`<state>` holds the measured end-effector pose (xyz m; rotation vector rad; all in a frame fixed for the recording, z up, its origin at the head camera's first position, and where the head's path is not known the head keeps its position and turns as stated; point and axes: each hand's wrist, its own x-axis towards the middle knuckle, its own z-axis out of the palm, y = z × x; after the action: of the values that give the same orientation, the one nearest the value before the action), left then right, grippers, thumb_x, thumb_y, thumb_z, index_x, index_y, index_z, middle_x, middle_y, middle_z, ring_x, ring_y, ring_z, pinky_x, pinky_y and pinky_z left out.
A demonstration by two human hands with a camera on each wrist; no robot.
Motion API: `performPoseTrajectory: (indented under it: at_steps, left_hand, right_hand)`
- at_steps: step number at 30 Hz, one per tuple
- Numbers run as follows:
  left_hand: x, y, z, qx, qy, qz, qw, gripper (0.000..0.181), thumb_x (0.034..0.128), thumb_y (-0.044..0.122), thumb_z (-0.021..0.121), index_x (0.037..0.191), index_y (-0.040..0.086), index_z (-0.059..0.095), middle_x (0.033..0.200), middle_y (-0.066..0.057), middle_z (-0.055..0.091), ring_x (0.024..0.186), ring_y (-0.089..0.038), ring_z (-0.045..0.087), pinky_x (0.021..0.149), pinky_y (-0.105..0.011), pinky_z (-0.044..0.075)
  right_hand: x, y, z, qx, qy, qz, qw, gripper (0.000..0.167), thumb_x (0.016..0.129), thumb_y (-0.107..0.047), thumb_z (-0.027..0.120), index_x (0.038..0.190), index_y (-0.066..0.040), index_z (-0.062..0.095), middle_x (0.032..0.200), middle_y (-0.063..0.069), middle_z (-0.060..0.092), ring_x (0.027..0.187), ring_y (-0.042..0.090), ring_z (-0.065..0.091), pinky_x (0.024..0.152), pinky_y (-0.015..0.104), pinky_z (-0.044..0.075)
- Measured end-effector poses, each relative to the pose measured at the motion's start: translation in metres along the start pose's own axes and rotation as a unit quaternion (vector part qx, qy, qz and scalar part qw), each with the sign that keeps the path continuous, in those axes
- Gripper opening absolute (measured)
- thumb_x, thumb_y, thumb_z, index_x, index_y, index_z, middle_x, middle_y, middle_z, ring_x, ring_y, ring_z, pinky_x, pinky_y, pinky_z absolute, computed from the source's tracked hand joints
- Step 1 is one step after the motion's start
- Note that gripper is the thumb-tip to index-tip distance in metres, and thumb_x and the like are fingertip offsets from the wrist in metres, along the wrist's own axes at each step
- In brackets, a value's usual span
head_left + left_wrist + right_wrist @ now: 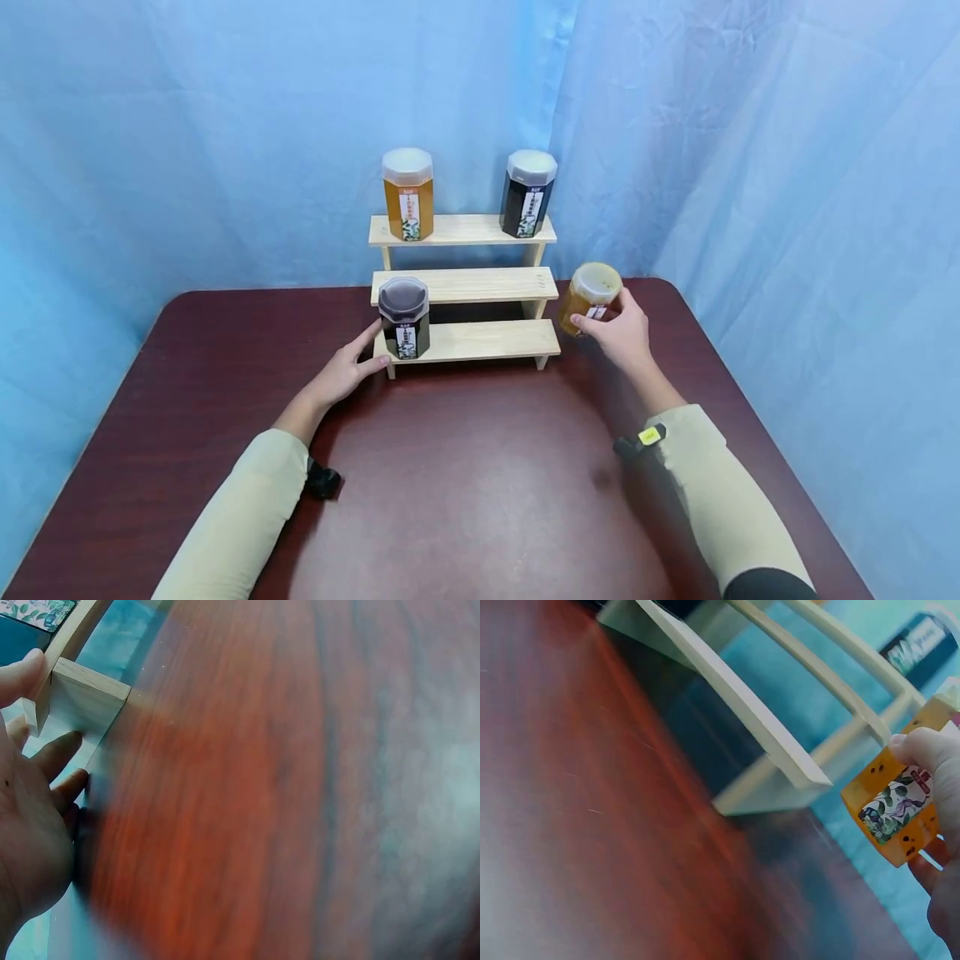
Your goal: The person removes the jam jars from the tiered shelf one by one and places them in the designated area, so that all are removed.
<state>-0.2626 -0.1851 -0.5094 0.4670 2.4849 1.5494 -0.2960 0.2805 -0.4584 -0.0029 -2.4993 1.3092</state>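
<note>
My right hand (621,333) grips a clear jar of orange contents (576,308) with a translucent lid, just off the right end of the wooden three-step stand (487,342). In the right wrist view, the thumb and fingers hold the orange jar (896,806), its printed label visible. My left hand (341,375) is at the stand's lower left end, beside a dark jar (405,325) on the bottom step. Its thumb and fingers are spread around the stand's end in the left wrist view; whether they touch the dark jar I cannot tell.
On the top step stand another orange jar (408,200) at the left and another dark jar (528,196) at the right. The stand rests near the back edge of a dark red-brown table (465,467). Blue curtains (262,150) hang behind and at the sides.
</note>
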Motion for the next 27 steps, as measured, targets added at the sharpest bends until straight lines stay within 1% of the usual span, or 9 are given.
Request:
performPoseTrajectory:
  at_steps: [4,6,9,13,18,21,27]
  left_hand:
    - [-0.001,0.003,-0.003,0.003,0.003,-0.003,1.0000,0.076,0.1037,0.029,0.059,0.164,0.014,0.015,0.167,-0.013,0.018,0.152,-0.036,0.011,0.117,-0.061,0.012]
    - [-0.002,0.003,-0.003,0.002,0.000,-0.003,1.0000,0.076,0.1040,0.029,0.059,0.164,0.013,0.015,0.167,-0.013,0.017,0.152,-0.036,0.011,0.117,-0.061,0.012]
    - [-0.002,0.003,-0.003,0.000,-0.001,0.000,1.0000,0.075,0.1044,0.028,0.058,0.164,0.013,0.015,0.167,-0.013,0.018,0.152,-0.036,0.011,0.118,-0.060,0.012]
    - [0.001,0.003,0.000,-0.001,-0.003,0.004,1.0000,0.075,0.1042,0.029,0.058,0.164,0.012,0.016,0.166,-0.013,0.018,0.152,-0.036,0.011,0.118,-0.060,0.013]
    - [0.006,0.002,0.004,-0.004,-0.006,0.005,1.0000,0.075,0.1039,0.028,0.059,0.163,0.012,0.017,0.166,-0.012,0.019,0.152,-0.036,0.012,0.118,-0.060,0.013]
    - [0.004,0.001,0.004,-0.004,-0.003,0.003,1.0000,0.075,0.1036,0.028,0.060,0.163,0.013,0.017,0.166,-0.012,0.020,0.152,-0.036,0.012,0.117,-0.060,0.013]
    - [0.000,0.001,0.001,0.000,0.008,0.001,1.0000,0.074,0.1036,0.028,0.059,0.163,0.012,0.018,0.166,-0.013,0.021,0.152,-0.036,0.013,0.117,-0.060,0.014]
  right_hand:
    - [0.025,0.008,0.002,-0.010,-0.005,0.004,0.9999,0.077,0.076,-0.038,0.089,0.140,-0.012,0.054,0.125,0.011,0.064,0.111,0.027,0.060,0.089,0.046,0.050]
    - [0.036,0.012,0.005,-0.016,-0.008,0.008,0.9998,0.077,0.076,-0.038,0.089,0.139,-0.011,0.054,0.126,0.012,0.064,0.112,0.027,0.060,0.091,0.046,0.050]
    - [0.048,0.016,0.010,-0.019,-0.017,0.017,0.9995,0.077,0.076,-0.036,0.089,0.139,-0.009,0.053,0.126,0.012,0.064,0.112,0.028,0.060,0.092,0.046,0.050]
    - [0.061,0.020,0.015,-0.014,-0.032,0.025,0.9991,0.077,0.078,-0.031,0.088,0.142,-0.008,0.050,0.131,0.014,0.061,0.118,0.029,0.057,0.096,0.047,0.047]
    - [0.071,0.028,0.024,-0.008,-0.044,0.038,0.9983,0.078,0.080,-0.024,0.087,0.144,-0.005,0.047,0.136,0.017,0.059,0.126,0.031,0.054,0.105,0.047,0.042]
    - [0.075,0.033,0.030,-0.004,-0.048,0.043,0.9979,0.077,0.079,-0.021,0.087,0.144,-0.004,0.048,0.136,0.019,0.060,0.125,0.032,0.055,0.105,0.047,0.042]
    - [0.083,0.038,0.041,0.006,-0.059,0.053,0.9968,0.078,0.079,-0.020,0.087,0.145,-0.004,0.048,0.138,0.019,0.059,0.126,0.032,0.054,0.106,0.047,0.042]
